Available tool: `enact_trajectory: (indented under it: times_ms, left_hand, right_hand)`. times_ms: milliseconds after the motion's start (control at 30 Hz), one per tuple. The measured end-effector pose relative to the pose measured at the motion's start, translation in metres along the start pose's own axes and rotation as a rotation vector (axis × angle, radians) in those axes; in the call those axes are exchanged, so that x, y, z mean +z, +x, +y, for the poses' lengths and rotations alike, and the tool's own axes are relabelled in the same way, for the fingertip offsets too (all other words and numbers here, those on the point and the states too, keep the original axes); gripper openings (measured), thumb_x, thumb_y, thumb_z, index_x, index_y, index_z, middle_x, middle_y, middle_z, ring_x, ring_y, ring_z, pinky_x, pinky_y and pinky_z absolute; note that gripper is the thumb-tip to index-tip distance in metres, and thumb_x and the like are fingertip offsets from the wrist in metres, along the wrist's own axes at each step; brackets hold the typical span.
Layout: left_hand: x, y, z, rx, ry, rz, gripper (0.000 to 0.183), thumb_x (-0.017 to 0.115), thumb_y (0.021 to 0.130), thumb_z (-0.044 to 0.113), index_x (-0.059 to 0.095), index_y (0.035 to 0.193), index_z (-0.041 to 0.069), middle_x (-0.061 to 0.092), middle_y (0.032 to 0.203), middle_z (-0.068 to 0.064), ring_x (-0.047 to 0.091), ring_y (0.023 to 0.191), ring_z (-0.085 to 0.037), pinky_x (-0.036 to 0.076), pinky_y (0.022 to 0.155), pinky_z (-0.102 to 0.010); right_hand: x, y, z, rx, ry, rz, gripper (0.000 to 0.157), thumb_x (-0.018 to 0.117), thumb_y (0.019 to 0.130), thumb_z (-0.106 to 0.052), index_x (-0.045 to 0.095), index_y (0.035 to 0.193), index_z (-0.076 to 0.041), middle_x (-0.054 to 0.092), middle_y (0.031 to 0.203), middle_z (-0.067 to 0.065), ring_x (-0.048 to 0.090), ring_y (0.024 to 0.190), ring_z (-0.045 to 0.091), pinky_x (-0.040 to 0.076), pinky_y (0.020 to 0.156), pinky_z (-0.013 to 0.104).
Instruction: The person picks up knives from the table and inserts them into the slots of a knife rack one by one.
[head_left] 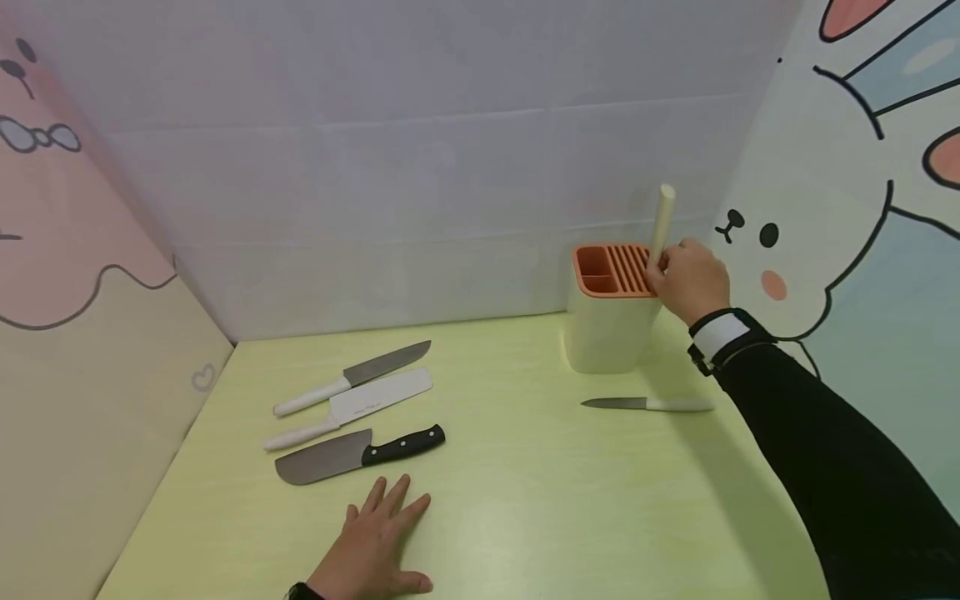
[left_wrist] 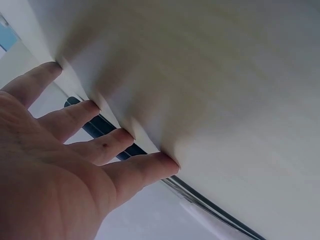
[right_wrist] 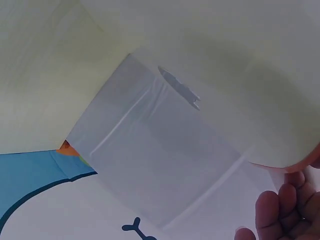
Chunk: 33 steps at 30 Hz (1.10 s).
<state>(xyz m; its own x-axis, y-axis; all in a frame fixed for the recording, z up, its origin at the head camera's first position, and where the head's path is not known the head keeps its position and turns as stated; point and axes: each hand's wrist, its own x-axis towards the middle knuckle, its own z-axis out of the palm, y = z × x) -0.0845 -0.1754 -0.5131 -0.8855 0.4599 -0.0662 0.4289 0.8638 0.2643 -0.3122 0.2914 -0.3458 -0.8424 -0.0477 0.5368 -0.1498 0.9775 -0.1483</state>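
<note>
My right hand [head_left: 690, 279] is at the right side of the cream knife block [head_left: 609, 337], and its fingers pinch the lower part of a cream rod-shaped handle [head_left: 663, 218]. That handle stands upright, tilted slightly, at the block's orange slotted top [head_left: 630, 268]; its lower end is hidden by the hand. In the right wrist view, curled fingers [right_wrist: 270, 212] show beside the block's orange rim. My left hand [head_left: 375, 542] rests on the table with fingers spread. Nearest to it lies a black-handled cleaver [head_left: 333, 457], whose handle [left_wrist: 107, 127] shows behind the fingers in the left wrist view.
Beyond the black-handled cleaver lie a white cleaver [head_left: 382, 396] and a white-handled kitchen knife [head_left: 386, 363]. A small white-handled knife [head_left: 648, 404] lies in front of the block. A pale back wall [head_left: 420, 225] and printed side panels [head_left: 847, 350] border the yellow-green table [head_left: 517, 492].
</note>
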Motion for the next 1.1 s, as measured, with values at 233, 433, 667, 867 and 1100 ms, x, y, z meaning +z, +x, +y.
enact_trajectory:
  times_ms: [233,433,667,867,1100]
  left_hand:
    - [0.005,-0.001,-0.001,0.002,0.01,0.004,0.105,0.052,0.055,0.084,0.045,0.138,0.021,0.032,0.146,-0.02,0.026,0.129,-0.051,0.032,0.078,-0.078]
    - [0.004,-0.001,-0.001,-0.005,0.004,0.016,0.104,0.053,0.055,0.083,0.044,0.139,0.022,0.031,0.147,-0.019,0.025,0.129,-0.05,0.031,0.079,-0.079]
    - [0.005,-0.002,-0.001,-0.01,-0.006,0.011,0.104,0.052,0.055,0.084,0.044,0.139,0.022,0.031,0.147,-0.019,0.025,0.129,-0.05,0.031,0.079,-0.079]
    - [0.002,0.0,-0.001,-0.005,0.004,0.013,0.104,0.055,0.056,0.082,0.044,0.139,0.021,0.031,0.147,-0.019,0.024,0.13,-0.05,0.031,0.079,-0.078]
    - [-0.001,0.009,-0.001,0.006,-0.009,0.012,0.098,0.058,0.061,0.076,0.044,0.139,0.019,0.031,0.147,-0.019,0.024,0.131,-0.048,0.032,0.083,-0.076]
  right_hand:
    - [0.002,-0.002,0.0,0.041,0.064,-0.078,0.035,0.055,0.089,-0.03,0.066,0.074,-0.001,0.051,0.072,0.015,0.047,0.059,0.027,0.039,0.044,0.042]
    - [0.0,-0.002,-0.002,0.093,0.16,-0.072,0.039,0.058,0.088,-0.036,0.069,0.083,0.001,0.059,0.075,0.018,0.052,0.059,0.027,0.04,0.044,0.041]
    - [-0.008,-0.003,-0.012,0.092,0.23,0.122,0.04,0.052,0.091,-0.037,0.063,0.096,0.001,0.057,0.082,0.017,0.051,0.068,0.03,0.041,0.053,0.045]
    - [-0.018,-0.001,-0.038,-0.083,0.369,0.216,0.026,0.054,0.091,-0.025,0.062,0.093,0.0,0.056,0.08,0.013,0.049,0.071,0.025,0.039,0.06,0.041]
    - [-0.006,-0.019,-0.095,-0.388,0.483,0.055,0.02,0.061,0.088,-0.024,0.063,0.095,-0.006,0.061,0.085,0.007,0.055,0.074,0.017,0.049,0.063,0.037]
